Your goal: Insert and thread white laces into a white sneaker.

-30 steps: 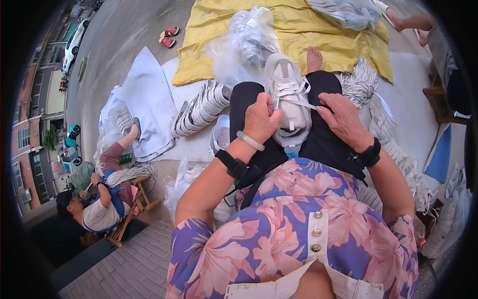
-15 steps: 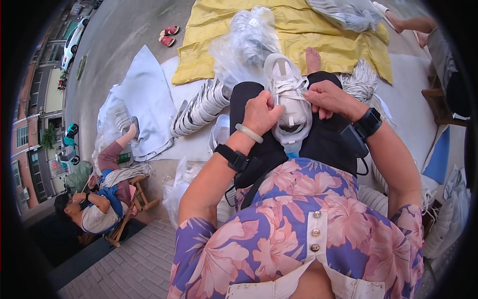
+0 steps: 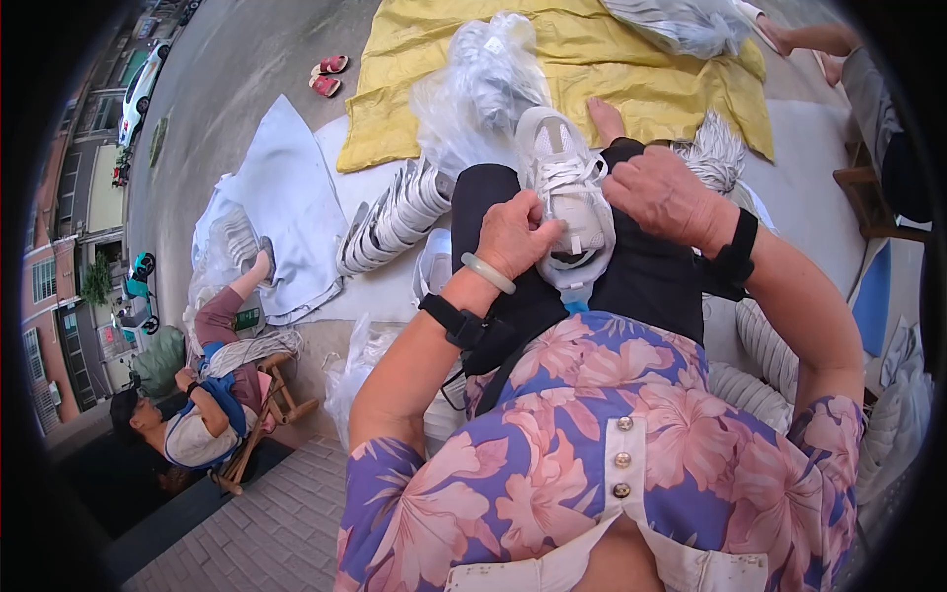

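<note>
Yellow sheet [image 3: 631, 69]: it lay spread over the ground at the top, its far edge cut off by the frame and its middle hidden behind a bag.
White cloth [image 3: 286, 197]: it was laid flat on the left, a few pale shoes on its lower corner, hard to make out.
Seated person [image 3: 212, 395]: low at the left, on a wooden chair; much lost in the dark rim.
Clear plastic bag [image 3: 483, 89]: it bulged with pale shoes, just beyond the knees, blocking the sheet behind it.
Row of white sneakers [image 3: 395, 212]: they stood packed on edge left of the lap; the count could not be told.
Sneaker [image 3: 567, 192]: white and laced, it rested on the black-clad lap, toe pointing away, heel end toward the body and partly covered by the left fingers.
Right hand [image 3: 666, 192]: curled at the shoe's right side by the laces; fingertips were hidden under the knuckles, so whether they pinched a lace could not be told.
Left hand [image 3: 513, 237]: fingers bent and pressed against the shoe's left side, gripping it; a pale bangle and dark watch on the wrist.
Red sandals [image 3: 327, 75]: a pair, on bare ground well apart at the top left.
</note>
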Action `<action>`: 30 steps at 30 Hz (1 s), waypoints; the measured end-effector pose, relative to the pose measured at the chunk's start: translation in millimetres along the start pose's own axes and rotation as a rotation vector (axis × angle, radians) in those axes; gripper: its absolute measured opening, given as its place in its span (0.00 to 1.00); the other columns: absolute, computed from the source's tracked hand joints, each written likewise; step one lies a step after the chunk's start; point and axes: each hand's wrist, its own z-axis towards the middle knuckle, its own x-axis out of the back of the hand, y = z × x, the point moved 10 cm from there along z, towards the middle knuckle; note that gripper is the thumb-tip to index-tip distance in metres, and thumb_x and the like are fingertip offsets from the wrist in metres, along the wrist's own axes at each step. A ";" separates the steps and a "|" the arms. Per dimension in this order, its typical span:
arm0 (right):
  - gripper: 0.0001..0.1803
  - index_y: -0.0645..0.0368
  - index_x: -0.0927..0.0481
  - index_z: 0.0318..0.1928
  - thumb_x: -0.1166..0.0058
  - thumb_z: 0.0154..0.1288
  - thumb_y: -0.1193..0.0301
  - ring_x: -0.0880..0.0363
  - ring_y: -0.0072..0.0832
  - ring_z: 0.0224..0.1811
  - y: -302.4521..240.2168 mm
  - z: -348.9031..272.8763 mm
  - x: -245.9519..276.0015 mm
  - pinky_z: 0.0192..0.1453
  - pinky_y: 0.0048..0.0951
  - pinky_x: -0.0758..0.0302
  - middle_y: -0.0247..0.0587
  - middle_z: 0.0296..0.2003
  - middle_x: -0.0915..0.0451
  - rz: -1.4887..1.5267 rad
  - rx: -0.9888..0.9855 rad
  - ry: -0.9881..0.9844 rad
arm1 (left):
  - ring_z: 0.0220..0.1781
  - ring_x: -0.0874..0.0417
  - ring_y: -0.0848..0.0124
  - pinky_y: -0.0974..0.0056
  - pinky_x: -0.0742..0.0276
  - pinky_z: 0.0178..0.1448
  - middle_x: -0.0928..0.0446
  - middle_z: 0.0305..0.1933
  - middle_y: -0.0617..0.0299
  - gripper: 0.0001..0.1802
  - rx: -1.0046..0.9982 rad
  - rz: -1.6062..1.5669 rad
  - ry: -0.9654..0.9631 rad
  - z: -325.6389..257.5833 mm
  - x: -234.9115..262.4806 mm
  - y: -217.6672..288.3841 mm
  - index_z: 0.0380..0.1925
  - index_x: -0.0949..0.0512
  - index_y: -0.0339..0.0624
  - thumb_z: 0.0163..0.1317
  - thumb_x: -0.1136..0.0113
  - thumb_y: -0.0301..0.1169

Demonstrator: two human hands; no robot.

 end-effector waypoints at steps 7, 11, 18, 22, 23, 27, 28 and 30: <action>0.11 0.57 0.27 0.32 0.48 0.53 0.63 0.22 0.41 0.29 27.1 -56.0 -58.0 0.33 0.39 0.28 0.43 0.24 0.24 0.382 -0.495 -0.166 | 0.20 0.26 0.70 0.67 0.30 0.27 0.27 0.19 0.58 0.05 -0.212 -0.024 0.264 1.3 23.3 42.8 0.24 0.25 0.37 0.51 0.41 0.27; 0.24 0.60 0.32 0.38 0.44 0.51 0.55 0.23 0.46 0.35 34.1 -34.4 -51.0 0.37 0.42 0.28 0.49 0.30 0.24 0.588 -0.711 0.010 | 0.26 0.21 0.57 0.62 0.27 0.32 0.23 0.25 0.53 0.04 -0.295 0.105 0.255 17.8 6.3 65.1 0.25 0.21 0.40 0.50 0.43 0.28; 0.16 0.64 0.34 0.34 0.47 0.48 0.67 0.27 0.52 0.37 36.5 -28.1 -62.1 0.39 0.46 0.30 0.56 0.31 0.26 0.632 -0.693 0.118 | 0.28 0.21 0.53 0.56 0.25 0.33 0.23 0.24 0.51 0.08 -0.152 0.361 0.145 28.5 -24.4 58.0 0.24 0.21 0.43 0.52 0.46 0.33; 0.12 0.66 0.32 0.32 0.49 0.46 0.72 0.27 0.55 0.35 42.5 -37.1 -64.9 0.38 0.47 0.31 0.58 0.27 0.26 0.712 -0.763 0.145 | 0.28 0.21 0.53 0.55 0.26 0.32 0.23 0.24 0.51 0.07 -0.172 0.408 0.137 27.2 -29.9 57.9 0.24 0.22 0.43 0.52 0.46 0.33; 0.12 0.66 0.32 0.32 0.49 0.46 0.72 0.27 0.55 0.35 42.5 -38.0 -64.7 0.38 0.47 0.31 0.58 0.27 0.26 0.714 -0.766 0.149 | 0.28 0.21 0.53 0.54 0.26 0.32 0.23 0.24 0.52 0.07 -0.183 0.420 0.126 27.7 -32.5 58.2 0.24 0.23 0.43 0.52 0.46 0.34; 0.11 0.66 0.31 0.31 0.50 0.46 0.73 0.27 0.55 0.34 43.4 -42.9 -67.4 0.39 0.47 0.31 0.59 0.27 0.26 0.760 -0.802 0.188 | 0.28 0.21 0.54 0.54 0.27 0.31 0.23 0.24 0.53 0.07 -0.215 0.463 0.126 27.9 -36.8 61.2 0.25 0.25 0.43 0.51 0.45 0.34; 0.10 0.67 0.31 0.30 0.51 0.46 0.74 0.27 0.55 0.35 43.8 -43.6 -69.7 0.39 0.47 0.31 0.59 0.27 0.26 0.753 -0.793 0.181 | 0.28 0.21 0.54 0.54 0.27 0.31 0.23 0.24 0.53 0.07 -0.221 0.464 0.124 28.3 -38.2 62.4 0.25 0.25 0.43 0.51 0.45 0.34; 0.10 0.66 0.29 0.32 0.52 0.46 0.74 0.27 0.54 0.36 46.2 -44.7 -80.0 0.40 0.46 0.31 0.59 0.28 0.26 0.741 -0.762 0.205 | 0.28 0.21 0.54 0.54 0.27 0.31 0.23 0.25 0.53 0.07 -0.197 0.488 0.084 29.8 -43.2 60.3 0.26 0.25 0.43 0.51 0.44 0.34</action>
